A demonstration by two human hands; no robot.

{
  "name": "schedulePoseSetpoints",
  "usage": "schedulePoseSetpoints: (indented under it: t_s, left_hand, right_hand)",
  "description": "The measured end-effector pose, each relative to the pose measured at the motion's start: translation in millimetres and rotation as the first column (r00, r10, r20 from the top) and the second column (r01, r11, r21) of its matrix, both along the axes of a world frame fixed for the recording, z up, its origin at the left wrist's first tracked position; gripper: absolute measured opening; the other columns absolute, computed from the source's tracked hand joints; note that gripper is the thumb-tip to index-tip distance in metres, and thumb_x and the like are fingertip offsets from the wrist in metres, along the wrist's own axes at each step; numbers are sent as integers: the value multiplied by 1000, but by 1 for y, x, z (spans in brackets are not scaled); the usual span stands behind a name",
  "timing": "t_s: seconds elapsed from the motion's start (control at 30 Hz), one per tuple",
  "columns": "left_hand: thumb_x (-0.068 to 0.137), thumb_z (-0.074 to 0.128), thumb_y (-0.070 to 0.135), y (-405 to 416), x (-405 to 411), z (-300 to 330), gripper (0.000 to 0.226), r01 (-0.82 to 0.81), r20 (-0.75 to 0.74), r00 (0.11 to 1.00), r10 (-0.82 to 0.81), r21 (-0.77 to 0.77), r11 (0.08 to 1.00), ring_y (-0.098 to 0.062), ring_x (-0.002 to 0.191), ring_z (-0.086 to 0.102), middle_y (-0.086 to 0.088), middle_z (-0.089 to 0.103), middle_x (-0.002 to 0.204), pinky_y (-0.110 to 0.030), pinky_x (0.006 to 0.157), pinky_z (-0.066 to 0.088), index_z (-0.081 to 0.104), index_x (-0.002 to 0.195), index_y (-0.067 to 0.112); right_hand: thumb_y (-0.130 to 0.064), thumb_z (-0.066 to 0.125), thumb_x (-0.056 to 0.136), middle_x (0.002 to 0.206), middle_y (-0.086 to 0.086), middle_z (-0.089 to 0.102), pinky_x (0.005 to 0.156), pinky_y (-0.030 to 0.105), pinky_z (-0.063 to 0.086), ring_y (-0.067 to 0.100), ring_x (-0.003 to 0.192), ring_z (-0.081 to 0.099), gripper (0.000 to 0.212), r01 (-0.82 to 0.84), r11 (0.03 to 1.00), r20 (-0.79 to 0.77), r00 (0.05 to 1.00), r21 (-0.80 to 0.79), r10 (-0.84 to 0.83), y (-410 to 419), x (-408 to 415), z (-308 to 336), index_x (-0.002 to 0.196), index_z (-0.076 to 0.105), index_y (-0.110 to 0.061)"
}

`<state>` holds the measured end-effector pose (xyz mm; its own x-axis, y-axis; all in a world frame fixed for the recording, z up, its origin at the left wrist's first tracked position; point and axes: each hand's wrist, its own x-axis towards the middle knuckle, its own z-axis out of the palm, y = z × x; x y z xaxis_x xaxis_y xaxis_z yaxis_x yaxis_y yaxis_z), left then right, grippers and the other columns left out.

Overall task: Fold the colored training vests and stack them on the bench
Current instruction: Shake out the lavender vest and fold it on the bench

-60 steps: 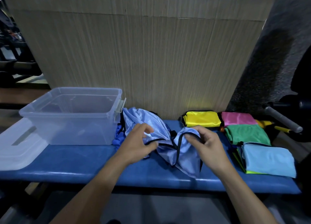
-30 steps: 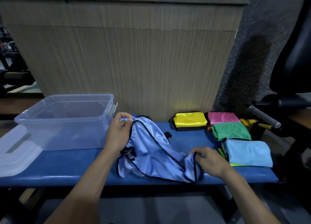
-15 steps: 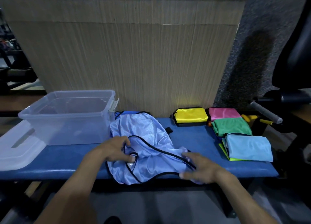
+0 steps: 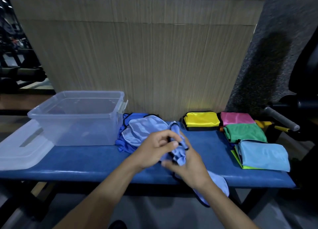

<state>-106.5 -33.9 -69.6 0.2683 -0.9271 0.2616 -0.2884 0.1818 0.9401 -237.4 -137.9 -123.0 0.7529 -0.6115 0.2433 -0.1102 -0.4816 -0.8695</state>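
Observation:
A light blue vest with black trim (image 4: 146,127) lies bunched on the blue bench (image 4: 77,161), and part of it hangs over the front edge. My left hand (image 4: 154,149) and my right hand (image 4: 191,165) meet above the bench's middle, both gripping a gathered part of that vest. A darker blue vest (image 4: 123,142) lies under it beside the bin. Folded vests sit at the right: yellow (image 4: 201,119), pink (image 4: 236,117), green (image 4: 244,132), and light blue (image 4: 263,154) on top of a lime one.
A clear plastic bin (image 4: 77,117) stands on the bench's left part, its lid (image 4: 20,151) lying flat beside it. A wooden panel wall rises behind. A grey-handled bar (image 4: 280,118) and dark gym equipment stand at the right.
The vest was spread flat with my hands apart; now both hands have come together at the middle, gathering the fabric, and one end has slipped over the bench's front edge.

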Motion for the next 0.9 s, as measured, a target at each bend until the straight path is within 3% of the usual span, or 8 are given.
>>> schedulePoseSetpoints:
  t_s: [0.1, 0.2, 0.33, 0.4, 0.5, 0.6, 0.73, 0.9]
  left_hand:
    - [98, 54, -9, -9, -1, 4, 36, -15, 17, 1000, 16, -57, 998, -6, 117, 62, 1, 67, 123, -21, 101, 46, 60, 126, 12]
    - [87, 69, 15, -9, 34, -12, 61, -126, 292, 949, 117, 14, 992, -3, 133, 48, 6, 52, 142, -27, 109, 40, 46, 142, 26]
    - [64, 77, 63, -12, 70, -57, 122, -320, 723, 665, -186, 501, 804, -26, 150, 13, 6, 12, 163, -51, 122, 21, 4, 158, 39]
    - [79, 75, 55, -19, 68, -70, 99, -423, 758, 622, -197, 537, 730, -28, 150, 7, 3, 9, 163, -52, 122, 14, 18, 157, 37]
    - [99, 56, 36, -34, 70, -78, 23, -463, 796, 598, 88, 254, 849, -25, 140, 29, 0, 41, 145, -45, 114, 28, 60, 120, 25]
    - [105, 47, 25, -40, 64, -64, 22, -391, 504, 817, 281, 125, 912, -16, 78, 49, -1, 53, 82, -38, 73, 42, 53, 89, 10]
    - [107, 48, 27, -39, 54, -27, 24, -358, 200, 912, 359, -44, 933, -14, 61, 40, -8, 44, 65, -32, 60, 34, 55, 86, 17]
    - [101, 61, 20, -47, 43, -19, 14, -305, 139, 942, 305, -22, 952, 3, 55, 51, 17, 60, 57, -15, 63, 38, 66, 89, 14]
  right_hand:
    - [-19, 73, 86, 70, -6, 67, 64, 31, 46, 10, 69, 55, 12, 223, 973, 217, 949, 53, -230, -19, 2, 16, 79, 66, -13]
    - [-12, 69, 92, 81, 2, 70, 73, 36, 47, 15, 76, 59, 9, 296, 913, 329, 864, 282, -382, -53, -9, 32, 85, 69, -7]
    - [-10, 61, 99, 106, 11, 76, 82, 34, 58, 23, 93, 72, 15, 127, 781, 429, 775, 612, -463, -75, -21, 52, 108, 73, -9]
    - [-12, 60, 99, 108, 10, 76, 78, 31, 61, 21, 91, 73, 24, 13, 709, 445, 770, 705, -457, -81, -23, 62, 121, 68, -6]
    - [-23, 68, 86, 120, 11, 71, 83, 33, 60, 22, 100, 71, 51, -73, 615, 454, 743, 785, -492, -94, -28, 67, 133, 63, -3]
    - [-23, 70, 90, 129, 17, 68, 94, 43, 58, 31, 116, 67, 49, 35, 604, 456, 621, 796, -637, -114, -34, 66, 133, 63, -2]
    - [-13, 68, 94, 112, 10, 72, 87, 36, 55, 23, 100, 67, 23, 298, 719, 449, 616, 627, -647, -120, -30, 60, 117, 67, -10]
    - [-39, 86, 78, 134, 4, 54, 106, 39, 41, 22, 130, 46, 80, 506, 849, 85, 862, -153, -499, -100, -13, 38, 144, 47, -16]
